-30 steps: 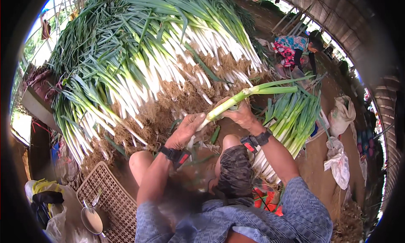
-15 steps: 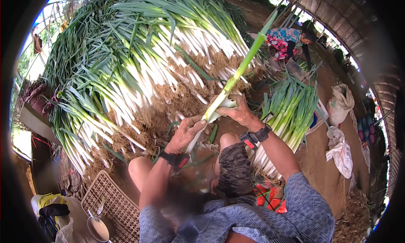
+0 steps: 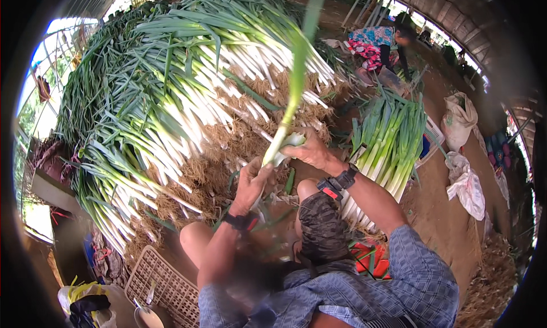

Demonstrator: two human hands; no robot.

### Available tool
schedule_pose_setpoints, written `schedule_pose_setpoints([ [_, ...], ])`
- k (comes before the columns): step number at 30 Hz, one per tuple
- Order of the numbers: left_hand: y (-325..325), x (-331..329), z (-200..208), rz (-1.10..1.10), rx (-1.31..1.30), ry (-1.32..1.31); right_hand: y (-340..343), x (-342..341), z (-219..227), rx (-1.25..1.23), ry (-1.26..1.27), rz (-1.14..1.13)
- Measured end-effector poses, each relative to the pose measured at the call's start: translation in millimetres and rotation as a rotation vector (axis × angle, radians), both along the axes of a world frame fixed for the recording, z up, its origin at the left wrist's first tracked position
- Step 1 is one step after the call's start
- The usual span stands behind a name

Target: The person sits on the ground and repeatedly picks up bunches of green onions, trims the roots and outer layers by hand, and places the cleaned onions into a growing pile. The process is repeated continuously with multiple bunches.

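A long leek (image 3: 289, 110) points up and away from me, its green top blurred. My left hand (image 3: 250, 183) is closed round its white lower end. Higher on the stalk, my right hand (image 3: 310, 150) pinches a loose pale strip of outer skin (image 3: 293, 139) that hangs away from the stem. Beside my right forearm lies a bundle of cleaner leeks (image 3: 387, 146), white ends toward me. A large heap of leeks (image 3: 194, 111) with brown roots spreads ahead and to the left. The lowest end of the held stalk is partly hidden by my left hand.
A plastic crate (image 3: 165, 285) stands at my lower left, by a pan (image 3: 149, 316) and bags. Pale sacks (image 3: 464, 183) lie on the earth floor to the right. Another person (image 3: 379, 49) bends over at the far right. Something red (image 3: 370, 259) lies by my knee.
The leek has swung from leaning right to nearly upright, its top blurring. Both hands have shifted slightly left, still on the stalk and its loose skin. The whole view has turned a little.
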State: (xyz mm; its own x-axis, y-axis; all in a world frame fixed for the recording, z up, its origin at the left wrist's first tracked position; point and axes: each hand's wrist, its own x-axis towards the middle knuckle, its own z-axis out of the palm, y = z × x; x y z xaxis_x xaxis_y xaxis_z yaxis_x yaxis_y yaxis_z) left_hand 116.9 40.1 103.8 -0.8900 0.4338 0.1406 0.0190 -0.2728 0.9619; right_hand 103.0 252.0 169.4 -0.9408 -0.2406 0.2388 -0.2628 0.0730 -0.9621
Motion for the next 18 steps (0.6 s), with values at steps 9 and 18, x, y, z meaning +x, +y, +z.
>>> schedule_pose_setpoints([
  [9,-7,-7,7,0.131,0.101,-0.075,-1,7,-7,0.015,-0.111,0.007],
  [18,-40,-45,6,0.230,0.503,-0.166,34,11,-32,0.405,0.066,-0.204],
])
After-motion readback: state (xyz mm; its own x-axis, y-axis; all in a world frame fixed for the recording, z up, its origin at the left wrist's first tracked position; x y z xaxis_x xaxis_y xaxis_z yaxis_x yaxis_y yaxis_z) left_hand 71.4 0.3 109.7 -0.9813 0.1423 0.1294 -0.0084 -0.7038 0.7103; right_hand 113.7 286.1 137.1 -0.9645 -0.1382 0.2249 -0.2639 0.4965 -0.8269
